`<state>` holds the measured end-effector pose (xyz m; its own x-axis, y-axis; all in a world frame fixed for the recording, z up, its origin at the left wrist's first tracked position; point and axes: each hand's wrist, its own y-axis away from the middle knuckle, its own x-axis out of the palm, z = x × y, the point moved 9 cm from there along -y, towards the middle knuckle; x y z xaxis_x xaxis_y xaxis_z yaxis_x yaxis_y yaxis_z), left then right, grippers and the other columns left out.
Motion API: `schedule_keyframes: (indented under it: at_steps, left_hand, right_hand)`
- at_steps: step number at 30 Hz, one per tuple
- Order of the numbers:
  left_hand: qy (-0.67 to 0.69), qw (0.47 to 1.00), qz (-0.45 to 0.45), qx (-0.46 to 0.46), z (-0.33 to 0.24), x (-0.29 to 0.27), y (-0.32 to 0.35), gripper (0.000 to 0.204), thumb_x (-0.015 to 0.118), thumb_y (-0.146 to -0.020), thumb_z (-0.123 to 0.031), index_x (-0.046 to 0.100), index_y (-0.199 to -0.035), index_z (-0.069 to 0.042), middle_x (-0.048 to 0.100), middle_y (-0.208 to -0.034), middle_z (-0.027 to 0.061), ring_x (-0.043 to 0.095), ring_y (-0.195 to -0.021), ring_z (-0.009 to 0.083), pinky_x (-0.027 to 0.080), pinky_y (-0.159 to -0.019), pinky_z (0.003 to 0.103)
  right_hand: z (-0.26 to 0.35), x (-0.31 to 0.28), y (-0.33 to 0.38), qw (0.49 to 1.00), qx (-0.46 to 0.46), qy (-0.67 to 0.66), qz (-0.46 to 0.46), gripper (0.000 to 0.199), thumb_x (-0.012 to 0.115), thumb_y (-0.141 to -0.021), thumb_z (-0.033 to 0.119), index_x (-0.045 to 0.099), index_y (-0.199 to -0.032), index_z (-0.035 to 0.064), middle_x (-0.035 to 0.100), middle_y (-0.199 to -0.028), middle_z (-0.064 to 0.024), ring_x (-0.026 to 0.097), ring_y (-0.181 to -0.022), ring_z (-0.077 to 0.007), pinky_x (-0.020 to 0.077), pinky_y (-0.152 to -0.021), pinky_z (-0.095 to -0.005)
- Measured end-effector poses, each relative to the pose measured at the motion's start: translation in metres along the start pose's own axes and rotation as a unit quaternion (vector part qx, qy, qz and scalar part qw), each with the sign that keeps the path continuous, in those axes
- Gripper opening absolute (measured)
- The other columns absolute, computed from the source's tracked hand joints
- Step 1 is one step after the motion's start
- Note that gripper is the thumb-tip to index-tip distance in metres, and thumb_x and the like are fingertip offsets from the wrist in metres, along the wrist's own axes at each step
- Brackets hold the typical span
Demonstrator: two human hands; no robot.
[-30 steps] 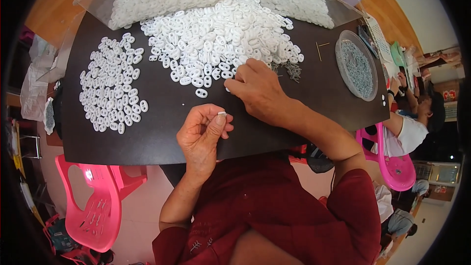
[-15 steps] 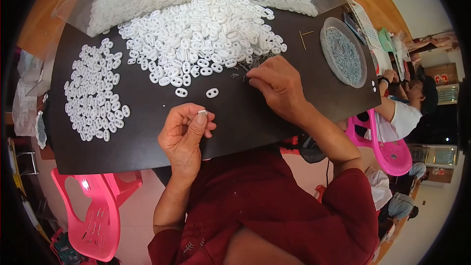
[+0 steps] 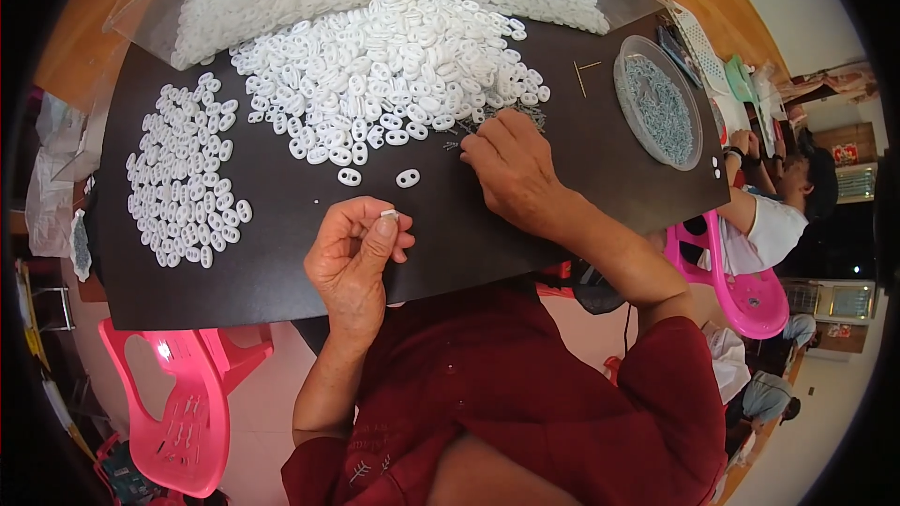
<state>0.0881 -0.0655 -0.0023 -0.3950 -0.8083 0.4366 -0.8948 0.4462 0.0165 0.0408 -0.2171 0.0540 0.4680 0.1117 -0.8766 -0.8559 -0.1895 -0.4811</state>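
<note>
Between the thumb and fingers of my left hand [image 3: 349, 248] is a small white plastic piece [image 3: 389, 214], seen nearly edge-on. My right hand [image 3: 516, 169] is bent down at the table beside a small heap of grey screws [image 3: 532, 117]. Its fingers are curled together, and their tips and whatever they pinch are hidden under the hand. Two loose white two-holed oval pieces, a left one [image 3: 349, 176] and a right one [image 3: 408, 178], lie beyond my left hand. Behind them spreads a large pile of the same ovals [image 3: 375, 66].
A flat group of white ovals [image 3: 178, 178] covers the table's left side. Clear bins, one left [image 3: 141, 23] and one right [image 3: 628, 11], stand at the back. A round tray [image 3: 696, 145] of small screws and two thin brass-coloured rods [image 3: 580, 80] lie right. A co-worker [image 3: 764, 211] sits beyond.
My right hand has shifted slightly left and down, turning its knuckles up and uncovering more of the screw heap. My left hand keeps its hold on the white piece.
</note>
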Motion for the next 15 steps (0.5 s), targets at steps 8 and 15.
schedule_keyframes:
  at_steps: [8, 15]
  left_hand:
    - [-0.012, 1.000, -0.009, -0.001, 0.001, -0.004, 0.000, 0.011, 0.059, -0.087, -0.005, 0.055, -0.093, 0.003, 0.063, -0.080, 0.0136, 0.059, -0.061, 0.0133, 0.047, -0.052, 0.023]
    - [0.017, 0.999, -0.019, -0.025, -0.003, 0.002, -0.004, 0.013, 0.057, -0.089, -0.007, 0.057, -0.098, 0.004, 0.063, -0.080, 0.0103, 0.058, -0.063, 0.0107, 0.046, -0.054, 0.020]
  right_hand:
    - [0.002, -0.010, 0.000, 0.990, 0.072, -0.119, -0.039, 0.009, 0.063, -0.073, -0.001, 0.058, -0.080, 0.0028, 0.052, -0.074, -0.0080, 0.052, -0.068, -0.0220, 0.0433, -0.061, -0.0315]
    - [0.012, 0.023, 0.008, 0.735, 0.385, -0.557, 0.028, 0.009, 0.060, -0.086, 0.007, 0.062, -0.089, -0.0015, 0.061, -0.081, -0.0006, 0.053, -0.071, -0.0041, 0.0441, -0.062, -0.0201]
